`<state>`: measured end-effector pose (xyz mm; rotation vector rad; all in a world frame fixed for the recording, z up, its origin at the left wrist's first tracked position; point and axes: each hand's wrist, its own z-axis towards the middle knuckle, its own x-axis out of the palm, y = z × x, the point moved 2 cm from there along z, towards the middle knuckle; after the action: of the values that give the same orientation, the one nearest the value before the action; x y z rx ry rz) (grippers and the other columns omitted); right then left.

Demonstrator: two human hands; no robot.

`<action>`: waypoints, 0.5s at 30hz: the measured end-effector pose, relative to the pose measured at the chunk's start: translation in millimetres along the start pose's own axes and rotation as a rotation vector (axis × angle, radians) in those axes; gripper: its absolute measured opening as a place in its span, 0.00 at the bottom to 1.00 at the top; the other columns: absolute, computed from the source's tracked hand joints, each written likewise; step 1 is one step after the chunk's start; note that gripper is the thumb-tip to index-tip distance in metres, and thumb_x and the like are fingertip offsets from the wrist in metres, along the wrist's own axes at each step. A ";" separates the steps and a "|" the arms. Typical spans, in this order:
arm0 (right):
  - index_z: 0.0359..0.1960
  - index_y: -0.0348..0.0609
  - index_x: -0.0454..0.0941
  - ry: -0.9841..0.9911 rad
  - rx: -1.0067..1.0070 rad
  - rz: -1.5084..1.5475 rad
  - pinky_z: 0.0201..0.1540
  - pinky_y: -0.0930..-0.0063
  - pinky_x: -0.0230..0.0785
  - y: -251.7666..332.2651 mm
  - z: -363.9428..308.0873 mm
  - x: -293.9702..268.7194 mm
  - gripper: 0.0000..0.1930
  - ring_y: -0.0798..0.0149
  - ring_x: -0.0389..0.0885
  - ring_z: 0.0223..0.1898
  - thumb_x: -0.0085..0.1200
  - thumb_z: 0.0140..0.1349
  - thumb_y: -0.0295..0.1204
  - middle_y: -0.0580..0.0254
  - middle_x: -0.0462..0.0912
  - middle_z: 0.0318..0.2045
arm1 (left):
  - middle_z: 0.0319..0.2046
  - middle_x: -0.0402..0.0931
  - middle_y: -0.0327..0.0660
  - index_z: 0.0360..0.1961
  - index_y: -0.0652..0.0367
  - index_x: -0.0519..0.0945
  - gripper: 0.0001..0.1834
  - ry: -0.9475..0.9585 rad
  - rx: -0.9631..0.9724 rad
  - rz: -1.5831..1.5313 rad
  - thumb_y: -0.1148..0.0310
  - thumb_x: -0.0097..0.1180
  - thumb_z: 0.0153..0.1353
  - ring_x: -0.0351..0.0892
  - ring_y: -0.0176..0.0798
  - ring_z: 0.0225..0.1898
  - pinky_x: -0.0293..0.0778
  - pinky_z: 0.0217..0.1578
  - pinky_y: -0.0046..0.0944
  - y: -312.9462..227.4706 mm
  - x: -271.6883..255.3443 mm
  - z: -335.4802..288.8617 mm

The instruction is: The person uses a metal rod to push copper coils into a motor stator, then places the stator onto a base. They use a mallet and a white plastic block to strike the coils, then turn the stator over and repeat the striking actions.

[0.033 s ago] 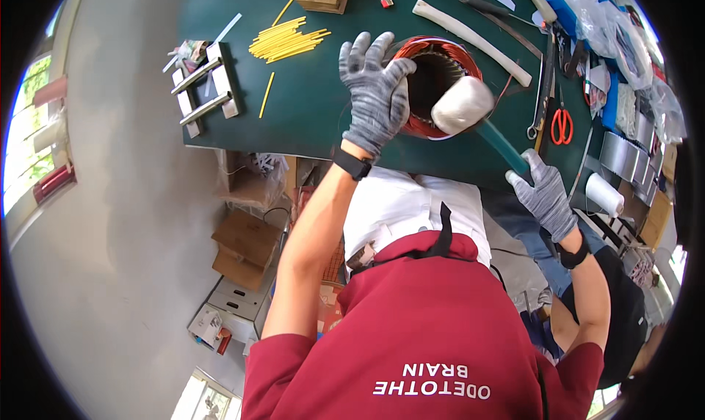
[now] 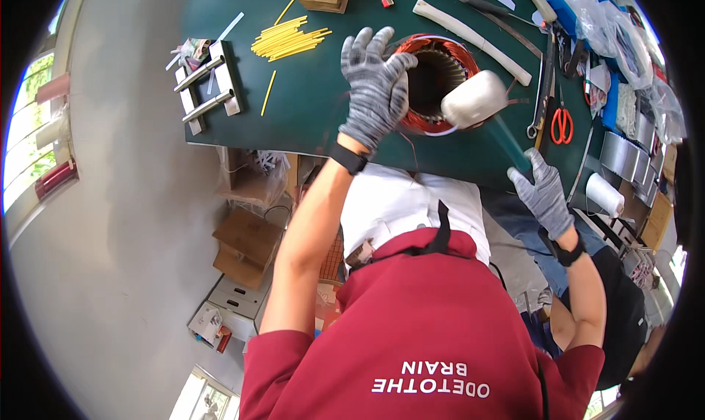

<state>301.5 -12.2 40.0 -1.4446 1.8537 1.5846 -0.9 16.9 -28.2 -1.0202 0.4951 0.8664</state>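
A motor stator (image 2: 467, 55) wound with red-brown copper wire lies on the green table, its slotted bore facing up. My left hand (image 2: 373, 82), in a striped grey glove, rests against the stator's left side with fingers spread and the thumb at its rim. In the matching glove, my right hand (image 2: 545, 192) is closed round the green handle of a mallet (image 2: 474, 100). The mallet's white head overlaps the stator's lower right rim in view; whether it touches cannot be made out. White cord shows along the stator's edge.
Yellow sticks (image 2: 290, 40) lie loose to the left, beside a metal frame (image 2: 209, 89). Behind the stator is a long pale bar (image 2: 474, 42). Red-handled scissors (image 2: 562, 126), long tools and plastic bags (image 2: 620, 34) crowd the right side. Another person (image 2: 613, 310) is at the lower right.
The mallet head has moved slightly right and its handle is blurred. The stator has shifted slightly, and my left hand has moved up a little with fingers still spread.
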 end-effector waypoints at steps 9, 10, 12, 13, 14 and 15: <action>0.32 0.46 0.69 -0.402 0.522 0.697 0.09 0.82 0.54 -130.9 11.8 74.9 0.08 0.79 0.61 0.08 0.57 0.57 0.32 0.74 0.67 0.13 | 0.42 0.71 0.47 0.45 0.61 0.74 0.13 -0.006 -0.413 -0.354 0.71 0.40 0.63 0.70 0.40 0.46 0.66 0.47 0.38 -33.1 -69.1 -56.8; 0.33 0.46 0.70 -0.321 0.538 0.642 0.10 0.80 0.56 -134.7 22.5 73.6 0.09 0.77 0.62 0.09 0.57 0.57 0.32 0.74 0.66 0.12 | 0.40 0.73 0.46 0.45 0.62 0.74 0.13 0.103 -0.616 -0.487 0.71 0.40 0.64 0.71 0.36 0.42 0.68 0.43 0.35 -38.7 -67.2 -66.6; 0.38 0.44 0.73 -0.328 0.351 0.222 0.20 0.72 0.65 -155.3 43.1 65.0 0.11 0.69 0.70 0.16 0.57 0.56 0.33 0.68 0.70 0.15 | 0.40 0.73 0.42 0.50 0.62 0.71 0.18 0.332 -0.858 -0.654 0.62 0.39 0.68 0.73 0.32 0.37 0.69 0.42 0.33 -38.0 -45.6 -89.0; 0.41 0.43 0.74 -0.558 0.104 0.095 0.29 0.69 0.67 -144.1 50.7 55.0 0.12 0.61 0.74 0.24 0.56 0.56 0.33 0.62 0.74 0.21 | 0.44 0.72 0.44 0.57 0.60 0.66 0.24 0.493 -0.950 -0.726 0.53 0.35 0.69 0.72 0.34 0.39 0.69 0.43 0.35 -26.9 -29.9 -101.0; 0.41 0.43 0.74 -0.703 -0.011 -0.065 0.31 0.68 0.68 -116.1 55.1 35.0 0.12 0.59 0.75 0.27 0.54 0.57 0.34 0.59 0.75 0.24 | 0.48 0.69 0.45 0.60 0.58 0.63 0.28 0.507 -0.889 -0.712 0.49 0.31 0.68 0.71 0.35 0.44 0.68 0.47 0.36 5.8 -7.2 -135.9; 0.40 0.43 0.74 -0.854 -0.123 -0.229 0.33 0.67 0.68 -88.1 59.6 18.9 0.12 0.57 0.76 0.29 0.53 0.58 0.35 0.55 0.75 0.27 | 0.53 0.67 0.45 0.63 0.56 0.59 0.31 0.523 -0.822 -0.700 0.46 0.28 0.68 0.69 0.36 0.49 0.66 0.51 0.37 32.3 12.9 -155.8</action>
<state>343.9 40.8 -44.0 -0.7638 1.0728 1.8112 -15.2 -108.4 -125.9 -2.0425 0.1570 0.1238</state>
